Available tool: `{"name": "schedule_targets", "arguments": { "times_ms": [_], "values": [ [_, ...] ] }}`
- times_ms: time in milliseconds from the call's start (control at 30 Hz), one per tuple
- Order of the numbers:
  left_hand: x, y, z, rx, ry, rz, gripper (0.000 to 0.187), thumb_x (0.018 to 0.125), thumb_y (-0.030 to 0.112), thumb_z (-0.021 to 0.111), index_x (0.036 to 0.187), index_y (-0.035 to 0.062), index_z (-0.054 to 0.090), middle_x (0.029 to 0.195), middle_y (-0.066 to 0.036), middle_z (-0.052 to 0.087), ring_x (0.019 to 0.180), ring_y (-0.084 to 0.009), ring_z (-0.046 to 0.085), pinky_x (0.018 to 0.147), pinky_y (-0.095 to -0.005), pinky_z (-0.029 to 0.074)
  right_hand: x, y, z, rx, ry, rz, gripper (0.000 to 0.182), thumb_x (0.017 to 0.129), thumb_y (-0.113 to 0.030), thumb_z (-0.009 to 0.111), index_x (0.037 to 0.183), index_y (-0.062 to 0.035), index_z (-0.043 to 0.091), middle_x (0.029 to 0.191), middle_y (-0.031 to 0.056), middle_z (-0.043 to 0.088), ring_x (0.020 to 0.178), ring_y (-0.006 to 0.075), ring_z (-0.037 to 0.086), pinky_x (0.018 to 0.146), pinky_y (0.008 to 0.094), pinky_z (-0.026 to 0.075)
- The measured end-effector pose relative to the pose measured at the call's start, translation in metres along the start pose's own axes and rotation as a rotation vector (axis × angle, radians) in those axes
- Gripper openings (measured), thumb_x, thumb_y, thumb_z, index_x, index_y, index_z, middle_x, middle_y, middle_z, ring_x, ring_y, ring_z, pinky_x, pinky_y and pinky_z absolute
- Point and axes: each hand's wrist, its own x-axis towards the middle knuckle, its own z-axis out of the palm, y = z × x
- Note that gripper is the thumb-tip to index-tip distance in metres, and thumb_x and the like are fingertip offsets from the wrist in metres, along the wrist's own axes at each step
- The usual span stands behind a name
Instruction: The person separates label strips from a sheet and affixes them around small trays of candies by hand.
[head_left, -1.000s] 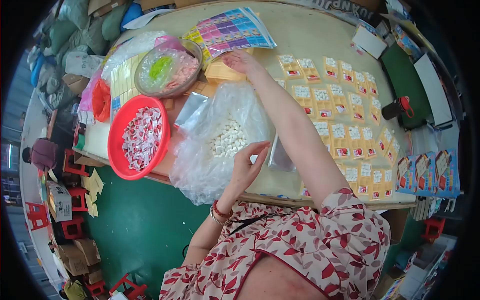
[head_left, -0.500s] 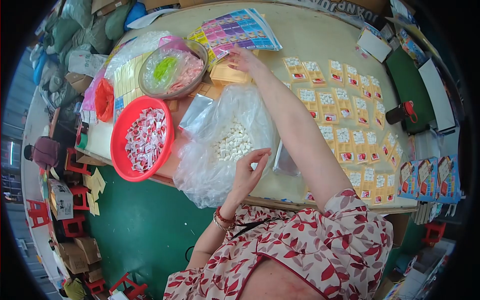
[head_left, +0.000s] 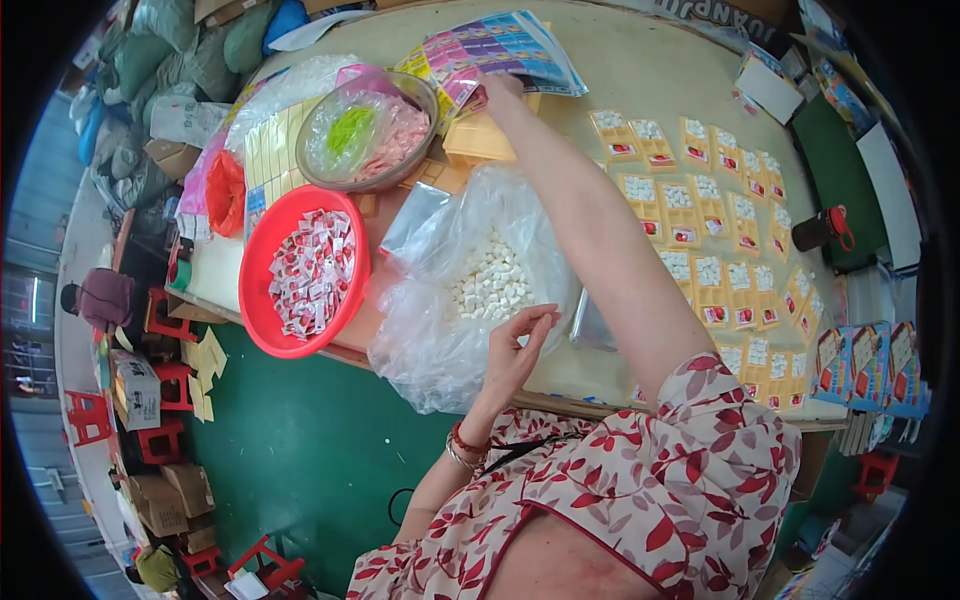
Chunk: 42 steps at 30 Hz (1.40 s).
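My left hand is at the near edge of a clear plastic bag of white cubes. Its fingers curl so that the tips meet the thumb; anything between them is too small to see. My right hand reaches far across the table to the lower edge of the colourful printed sheets, just above a stack of yellow plastic trays. The sheet edge and the hand itself hide its fingertips. Rows of yellow trays filled with white cubes and red packets lie right of my right forearm.
A red basin of small packets and a clear bowl with pink and green contents stand on the left. A dark red-lidded bottle and blue printed boxes are at the right. Another person is far left.
The whole view has shifted slightly right. My right hand has moved up against the sheets' lower edge, and its fingers have gone out of sight. My left fingertips have closed towards the thumb.
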Motion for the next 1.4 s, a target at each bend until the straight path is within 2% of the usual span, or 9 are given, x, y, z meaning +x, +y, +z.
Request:
{"name": "schedule_targets", "arguments": {
  "times_ms": [167, 233, 300, 567, 667, 733, 1067, 1133, 1400],
  "values": [
    [0.005, 0.001, -0.007, 0.014, 0.008, 0.016, 0.022, 0.092, 0.012, 0.051, 0.108, -0.0009, 0.059, 0.096, -0.008, 0.066, 0.091, -0.0123, 0.061, 0.082, -0.0243, 0.047, -0.034, -0.056, 0.006, -0.331, -0.019, -0.499, 0.010, 0.082, -0.003, 0.061, 0.090, 0.0001, 0.056, 0.081, 0.0115, 0.061, 0.064, 0.0227, 0.062, 0.049, 0.0343, 0.053],
    [0.008, 0.003, -0.009, 0.022, 0.022, 0.020, 0.022, 0.092, 0.011, 0.051, 0.109, -0.0008, 0.059, 0.096, -0.008, 0.066, 0.091, -0.0127, 0.061, 0.082, -0.0246, 0.047, -0.040, -0.074, 0.007, 0.179, -0.202, -0.285, 0.021, 0.081, -0.003, 0.058, 0.101, 0.0029, 0.055, 0.097, 0.0148, 0.060, 0.077, 0.0239, 0.062, 0.059, 0.0387, 0.058],
    [0.011, 0.005, -0.009, 0.018, 0.024, 0.033, 0.022, 0.092, 0.010, 0.051, 0.109, -0.0014, 0.059, 0.096, -0.009, 0.066, 0.091, -0.0133, 0.062, 0.081, -0.0249, 0.047, -0.043, -0.086, 0.003, 0.167, -0.222, -0.275, 0.031, 0.081, 0.000, 0.054, 0.111, 0.0042, 0.049, 0.112, 0.0176, 0.054, 0.082, 0.0260, 0.063, 0.063, 0.0416, 0.060],
    [0.013, 0.007, -0.004, -0.025, 0.023, 0.047, 0.022, 0.092, 0.010, 0.051, 0.109, -0.0020, 0.058, 0.095, -0.009, 0.066, 0.090, -0.0132, 0.061, 0.082, -0.0245, 0.047, -0.034, -0.054, -0.047, -0.384, -0.087, -0.046, 0.034, 0.089, -0.017, 0.050, 0.114, 0.0049, 0.047, 0.102, 0.0198, 0.060, 0.079, 0.0312, 0.066, 0.053, 0.0404, 0.059],
    [0.008, 0.005, -0.009, -0.027, 0.041, 0.041, 0.022, 0.092, 0.010, 0.051, 0.108, -0.0018, 0.058, 0.095, -0.009, 0.066, 0.090, -0.0131, 0.061, 0.081, -0.0245, 0.047, -0.063, -0.082, -0.064, -0.628, 0.022, -0.120, 0.027, 0.085, -0.005, 0.049, 0.103, 0.0148, 0.051, 0.096, 0.0250, 0.061, 0.070, 0.0340, 0.066, 0.050, 0.0416, 0.059],
    [0.006, 0.002, -0.013, -0.031, 0.049, 0.032, 0.021, 0.092, 0.010, 0.051, 0.108, -0.0017, 0.059, 0.095, -0.009, 0.066, 0.089, -0.0132, 0.061, 0.081, -0.0246, 0.047, -0.029, -0.071, -0.077, -0.587, -0.004, 0.180, 0.021, 0.084, -0.006, 0.051, 0.094, 0.0125, 0.055, 0.090, 0.0240, 0.063, 0.063, 0.0330, 0.066, 0.046, 0.0389, 0.057],
    [0.019, -0.005, -0.015, -0.152, 0.045, 0.041, 0.024, 0.092, 0.011, 0.052, 0.111, -0.0014, 0.056, 0.098, -0.010, 0.065, 0.088, -0.0149, 0.061, 0.082, -0.0262, 0.047, -0.044, -0.104, -0.054, 0.020, -0.088, -0.238, 0.023, 0.083, 0.000, 0.050, 0.105, 0.0043, 0.051, 0.094, 0.0192, 0.062, 0.078, 0.0296, 0.066, 0.061, 0.0386, 0.059],
    [0.020, -0.005, -0.015, -0.155, 0.034, 0.061, 0.025, 0.092, 0.012, 0.052, 0.113, -0.0009, 0.055, 0.098, -0.011, 0.065, 0.087, -0.0156, 0.062, 0.081, -0.0266, 0.047, -0.015, -0.100, -0.065, 0.312, -0.456, -0.154, 0.025, 0.083, 0.001, 0.050, 0.108, -0.0004, 0.050, 0.098, 0.0161, 0.061, 0.081, 0.0286, 0.065, 0.063, 0.0383, 0.058],
    [0.049, 0.023, -0.025, -0.388, 0.043, 0.044, 0.036, 0.093, 0.019, 0.049, 0.125, 0.0017, 0.045, 0.109, -0.014, 0.060, 0.091, -0.0180, 0.062, 0.078, -0.0270, 0.048, -0.089, -0.160, -0.084, 0.298, -0.583, -0.010, 0.027, 0.085, -0.002, 0.051, 0.112, -0.0062, 0.049, 0.113, 0.0105, 0.058, 0.100, 0.0230, 0.058, 0.087, 0.0375, 0.049]
  ]
}}
